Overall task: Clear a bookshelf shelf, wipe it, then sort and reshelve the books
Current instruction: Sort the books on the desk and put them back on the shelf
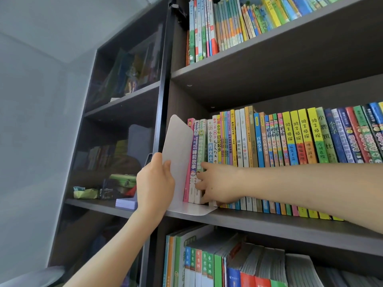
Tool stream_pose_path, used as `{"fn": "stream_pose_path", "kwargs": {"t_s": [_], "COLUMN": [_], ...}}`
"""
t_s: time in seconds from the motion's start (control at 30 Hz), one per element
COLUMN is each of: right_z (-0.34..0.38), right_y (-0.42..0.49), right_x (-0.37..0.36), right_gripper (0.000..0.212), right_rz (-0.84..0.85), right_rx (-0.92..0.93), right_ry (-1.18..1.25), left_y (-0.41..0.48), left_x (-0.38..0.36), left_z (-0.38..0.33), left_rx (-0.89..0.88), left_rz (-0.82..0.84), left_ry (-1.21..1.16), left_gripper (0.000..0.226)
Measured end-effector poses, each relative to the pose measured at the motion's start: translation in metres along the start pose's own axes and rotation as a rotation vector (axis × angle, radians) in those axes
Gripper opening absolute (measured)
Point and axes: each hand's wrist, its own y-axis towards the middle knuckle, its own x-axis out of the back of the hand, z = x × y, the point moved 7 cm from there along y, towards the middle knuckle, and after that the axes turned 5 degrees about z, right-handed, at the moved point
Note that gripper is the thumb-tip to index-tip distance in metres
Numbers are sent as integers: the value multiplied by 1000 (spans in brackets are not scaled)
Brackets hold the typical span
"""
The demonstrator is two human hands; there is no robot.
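A long row of colourful upright books [290, 139] fills the middle shelf [269, 223] of a dark bookcase. At the row's left end stands a white L-shaped metal bookend [179, 146], its foot lying on the shelf board. My left hand [154, 184] grips the bookend's upright plate at its left edge, thumb on the near face. My right hand [217, 184] reaches across the row, its fingers curled round the lower spines of the leftmost books [196, 154], next to the pink one. My right forearm hides the lower middle of many spines.
Above is another shelf of thin books [228, 23]; below is a shelf with green and white books [207, 264], some leaning. To the left, a dark-framed glass door [163, 83] covers a compartment with small items, folded paper and a pad.
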Motion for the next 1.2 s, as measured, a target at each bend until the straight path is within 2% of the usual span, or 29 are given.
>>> {"fn": "stream_pose_path", "kwargs": {"t_s": [0.1, 0.2, 0.3, 0.53, 0.67, 0.77, 0.83, 0.93, 1.0, 1.07, 1.2], "right_z": [-2, -8, -9, -10, -25, -35, -41, -58, -68, -70, -71], "right_y": [12, 17, 20, 8, 4, -1, -7, -8, 1, 11, 20], "right_x": [-1, -4, -5, -15, -11, -5, -1, 4, 8, 14, 13], "right_gripper": [29, 31, 35, 42, 42, 44, 42, 30, 22, 26, 32], "right_rz": [160, 308, 351, 147, -8, -9, -5, -164, -274, -359, -323], "right_rx": [-58, -89, -80, 29, 8, 3, -7, -109, -231, -302, -366], "right_ry": [-94, -32, -13, 92, 175, 268, 409, 718, 694, 598, 492], "left_y": [0, 2, 1, 2, -2, -2, -2, -3, -4, -5, -6], "left_x": [1, 1, 2, 1, -4, -5, -4, -4, -4, -3, -3], "left_z": [-4, -6, -5, -3, -8, -10, -9, -8, -6, -5, -3], "left_rx": [-2, 15, 24, 55, 36, 30, 37, 31, 44, 61, 80], "left_rz": [-6, 5, 0, 5, 10, 8, 11, 10, 19, 17, 9], "left_ry": [1, 13, 16, -12, 40, 36, 22, 25, 29, 26, 19], "left_gripper": [20, 20, 22, 18, 17, 16, 16, 18, 19, 20, 20]}}
